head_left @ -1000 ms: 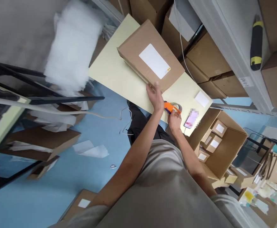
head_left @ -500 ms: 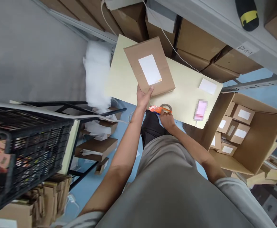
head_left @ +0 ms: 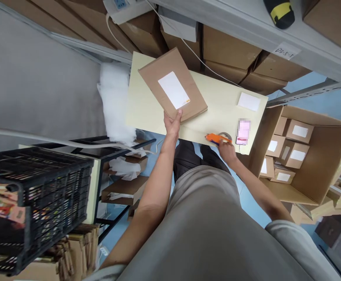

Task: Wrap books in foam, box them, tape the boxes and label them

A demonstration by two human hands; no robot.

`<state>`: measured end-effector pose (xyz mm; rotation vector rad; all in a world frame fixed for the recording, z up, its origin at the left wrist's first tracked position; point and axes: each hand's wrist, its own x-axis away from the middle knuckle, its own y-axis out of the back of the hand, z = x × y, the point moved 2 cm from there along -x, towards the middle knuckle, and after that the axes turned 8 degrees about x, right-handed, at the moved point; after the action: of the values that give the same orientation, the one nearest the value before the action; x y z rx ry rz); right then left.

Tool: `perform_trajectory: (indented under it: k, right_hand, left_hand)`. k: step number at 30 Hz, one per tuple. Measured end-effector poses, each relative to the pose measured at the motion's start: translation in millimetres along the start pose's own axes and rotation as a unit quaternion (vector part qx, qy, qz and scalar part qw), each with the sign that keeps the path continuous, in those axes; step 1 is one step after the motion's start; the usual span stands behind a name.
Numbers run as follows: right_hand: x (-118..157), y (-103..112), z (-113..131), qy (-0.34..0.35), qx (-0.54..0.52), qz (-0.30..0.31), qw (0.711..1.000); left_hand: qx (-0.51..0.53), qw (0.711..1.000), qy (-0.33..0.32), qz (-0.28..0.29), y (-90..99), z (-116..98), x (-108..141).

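Observation:
My left hand (head_left: 173, 123) grips the near corner of a flat brown cardboard box (head_left: 194, 90), thumb on top. A white label (head_left: 174, 89) faces up on the box. The box is held over the cream tabletop (head_left: 214, 113); whether it touches the surface I cannot tell. To the right, my right hand (head_left: 228, 151) is closed round an orange tape dispenser (head_left: 215, 138) at the table's near edge, apart from the box. A roll of tape shows as a ring behind the dispenser.
A blurred pink phone (head_left: 243, 132) and a white paper (head_left: 249, 101) lie at the table's right end. A large carton (head_left: 328, 164) with several labelled boxes stands to the right. White packing wrap (head_left: 113, 103) hangs at left, above a black crate (head_left: 56, 203). Shelving (head_left: 231, 23) runs behind.
My right hand has moved right with the tape dispenser, away from the box and my left hand. The box stays in my left hand, turned slightly. The view has shifted a little.

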<state>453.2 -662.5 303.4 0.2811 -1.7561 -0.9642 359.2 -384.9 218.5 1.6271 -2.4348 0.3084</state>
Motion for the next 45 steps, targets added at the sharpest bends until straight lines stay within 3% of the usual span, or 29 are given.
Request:
perform_trajectory:
  k: [3, 7, 13, 18, 23, 27, 29, 32, 35, 40, 43, 45]
  right_hand:
    - [12, 3, -50, -0.029, 0.000, -0.010, 1.000]
    - [-28, 37, -84, -0.035, 0.014, -0.038, 0.999]
    - [-108, 88, -95, 0.009, 0.055, -0.081, 0.995]
    - [-131, 103, -92, 0.041, 0.096, -0.085, 0.991]
    - [-119, 102, -66, 0.129, 0.106, -0.078, 0.983]
    - [-96, 90, -3, 0.182, 0.080, -0.055, 0.978]
    - [-84, 87, 39, 0.206, 0.054, -0.052, 0.976]
    - [-70, 86, 97, 0.226, 0.028, -0.051, 0.972]
    - [-64, 86, 132, 0.226, 0.015, -0.050, 0.973]
    - [-62, 77, 131, 0.188, -0.003, -0.042, 0.981]
    - [-54, 65, 105, 0.179, -0.017, -0.034, 0.983]
    - [-45, 53, 73, 0.155, -0.024, -0.027, 0.987]
  left_hand:
    - [0.010, 1.000, 0.004, -0.009, -0.6, 3, -4]
    - [0.006, 1.000, 0.005, -0.003, 1.8, 2, -6]
    - [0.020, 1.000, 0.002, 0.010, 3.6, 1, -6]
    - [-0.002, 0.999, 0.009, 0.040, 13.0, -2, -14]
    - [-0.068, 0.987, 0.046, 0.137, 55.1, -35, -40]
    - [-0.204, 0.968, 0.015, 0.144, 84.1, -71, -54]
    - [-0.277, 0.954, -0.033, 0.109, 80.9, -80, -52]
    - [-0.314, 0.945, -0.078, 0.057, 55.7, -73, -35]
    - [-0.301, 0.948, -0.099, 0.010, 30.1, -60, -13]
    - [-0.295, 0.948, -0.117, 0.020, 20.8, -57, 4]
    - [-0.304, 0.946, -0.108, 0.033, 23.4, -61, 6]
    - [-0.307, 0.946, -0.102, 0.032, 23.7, -64, 6]
